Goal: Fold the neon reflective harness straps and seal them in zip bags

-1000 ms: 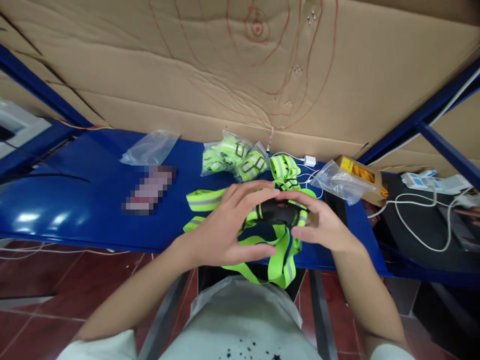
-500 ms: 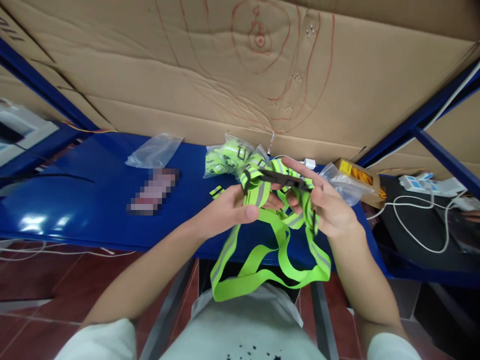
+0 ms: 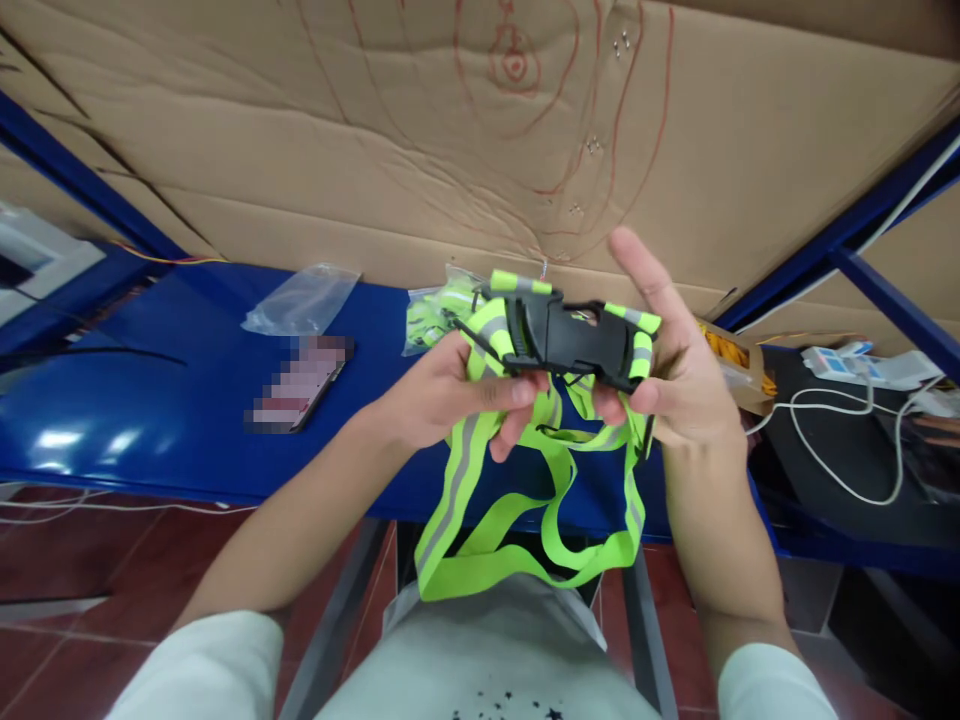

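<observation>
Both my hands hold up a neon-green reflective strap harness point(image 3: 457, 500) with grey stripes, in front of my chest. Its black plastic buckle point(image 3: 570, 335) sits joined between my hands. My left hand point(image 3: 435, 395) pinches the left half of the buckle and the strap beside it. My right hand point(image 3: 679, 375) grips the right half, index finger pointing up. Loops of strap hang down toward my white shirt.
A blue table point(image 3: 150, 400) holds an empty clear bag point(image 3: 304, 300), a phone point(image 3: 300, 385), and bagged green harnesses point(image 3: 435, 310). At right lie a small cardboard box point(image 3: 731, 350), white cables point(image 3: 840, 440) and a charger. A cardboard sheet point(image 3: 375, 130) stands behind.
The harness was lifted off the table and raised toward the camera. The buckle now sits level between both hands, and the straps hang free below.
</observation>
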The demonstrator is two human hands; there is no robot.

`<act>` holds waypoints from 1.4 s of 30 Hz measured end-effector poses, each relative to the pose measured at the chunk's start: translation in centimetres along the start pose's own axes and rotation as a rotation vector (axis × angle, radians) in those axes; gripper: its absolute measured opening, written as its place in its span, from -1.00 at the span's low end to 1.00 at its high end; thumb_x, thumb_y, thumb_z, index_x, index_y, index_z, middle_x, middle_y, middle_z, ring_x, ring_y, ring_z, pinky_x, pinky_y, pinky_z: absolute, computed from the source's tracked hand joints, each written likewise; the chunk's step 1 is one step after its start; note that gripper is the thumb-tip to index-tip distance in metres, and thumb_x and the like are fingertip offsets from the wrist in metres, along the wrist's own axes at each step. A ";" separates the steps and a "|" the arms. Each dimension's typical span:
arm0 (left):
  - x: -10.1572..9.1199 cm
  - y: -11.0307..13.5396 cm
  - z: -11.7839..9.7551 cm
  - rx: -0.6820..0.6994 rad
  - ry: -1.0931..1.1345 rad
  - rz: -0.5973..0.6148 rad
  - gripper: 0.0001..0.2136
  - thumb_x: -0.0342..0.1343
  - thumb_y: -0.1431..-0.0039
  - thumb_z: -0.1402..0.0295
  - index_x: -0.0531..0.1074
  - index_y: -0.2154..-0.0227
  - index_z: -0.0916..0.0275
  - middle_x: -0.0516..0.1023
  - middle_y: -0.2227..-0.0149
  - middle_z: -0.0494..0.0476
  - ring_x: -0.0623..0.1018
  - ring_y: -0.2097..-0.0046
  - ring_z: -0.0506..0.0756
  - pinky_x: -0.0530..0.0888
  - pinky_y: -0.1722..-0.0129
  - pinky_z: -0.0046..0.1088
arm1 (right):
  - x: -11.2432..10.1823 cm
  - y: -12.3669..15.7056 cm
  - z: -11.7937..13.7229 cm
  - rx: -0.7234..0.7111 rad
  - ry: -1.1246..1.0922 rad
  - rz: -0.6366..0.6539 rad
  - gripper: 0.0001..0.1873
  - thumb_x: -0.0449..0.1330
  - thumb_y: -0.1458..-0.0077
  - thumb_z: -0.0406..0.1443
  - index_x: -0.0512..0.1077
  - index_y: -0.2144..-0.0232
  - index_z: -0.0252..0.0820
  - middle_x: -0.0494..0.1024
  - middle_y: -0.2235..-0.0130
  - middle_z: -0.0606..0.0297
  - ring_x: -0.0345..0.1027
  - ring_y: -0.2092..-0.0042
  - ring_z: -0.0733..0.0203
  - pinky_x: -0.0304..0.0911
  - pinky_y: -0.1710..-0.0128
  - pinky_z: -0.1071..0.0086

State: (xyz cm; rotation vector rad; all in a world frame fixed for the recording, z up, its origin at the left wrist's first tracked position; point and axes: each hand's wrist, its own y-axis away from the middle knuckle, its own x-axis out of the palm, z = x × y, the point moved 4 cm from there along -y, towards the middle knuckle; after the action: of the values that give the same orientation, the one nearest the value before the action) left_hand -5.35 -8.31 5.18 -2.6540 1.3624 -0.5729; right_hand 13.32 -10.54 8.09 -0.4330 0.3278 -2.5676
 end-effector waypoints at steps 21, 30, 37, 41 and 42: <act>-5.2 -6.6 1.7 0.297 -0.383 -0.421 -0.60 0.47 -0.05 0.21 0.61 0.04 0.15 0.68 -0.01 0.11 0.51 -0.28 0.28 0.39 -0.36 -0.08 | -4.9 -5.3 -0.9 -0.139 0.839 -0.148 -0.05 0.34 -0.15 0.10 0.05 -0.45 0.14 0.34 -0.38 0.27 0.18 -0.44 -0.09 0.31 -0.35 0.06; -5.8 -8.4 4.0 0.140 -0.093 -0.404 -0.43 0.52 0.07 0.33 0.58 -0.06 0.22 0.67 -0.08 0.15 0.57 -0.23 0.32 0.47 -0.30 -0.05 | -5.1 -5.6 -0.4 -0.134 0.713 -0.337 -0.69 0.43 -0.15 -0.09 0.57 0.14 -0.09 0.68 0.03 0.29 0.56 -0.07 0.05 0.46 -0.22 0.04; -3.5 -7.9 5.0 -0.187 0.330 -0.007 -0.61 0.45 -0.09 0.34 0.59 0.01 0.25 0.70 -0.03 0.30 0.70 -0.03 0.40 0.63 -0.06 0.07 | -4.3 -4.6 0.9 -0.284 0.817 -0.451 -0.73 0.41 -0.19 -0.13 0.55 0.08 0.04 0.63 0.01 0.28 0.50 -0.17 -0.05 0.49 -0.17 0.01; -2.8 -7.4 3.8 -0.168 0.318 0.045 -0.66 0.42 -0.13 0.29 0.61 0.02 0.19 0.72 0.01 0.21 0.70 -0.02 0.39 0.64 -0.04 0.05 | -3.3 -3.5 2.0 -0.417 0.988 -0.399 -0.78 0.35 -0.25 -0.15 0.60 0.04 0.25 0.65 -0.01 0.42 0.51 -0.17 -0.02 0.43 -0.27 0.02; -2.6 -7.4 3.2 -0.145 0.317 0.067 -0.65 0.43 -0.12 0.23 0.62 0.05 0.17 0.73 0.04 0.18 0.70 -0.04 0.39 0.63 -0.06 0.05 | -2.9 -3.2 2.2 -0.452 1.022 -0.369 -0.76 0.32 -0.29 -0.18 0.60 0.03 0.33 0.66 -0.02 0.48 0.52 -0.16 0.00 0.42 -0.29 0.02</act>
State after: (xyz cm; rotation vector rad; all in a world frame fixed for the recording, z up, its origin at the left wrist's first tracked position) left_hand 0.08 -2.11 3.38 -2.7029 1.6242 -0.9544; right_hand 15.07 -6.59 10.37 0.8014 1.2848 -2.8533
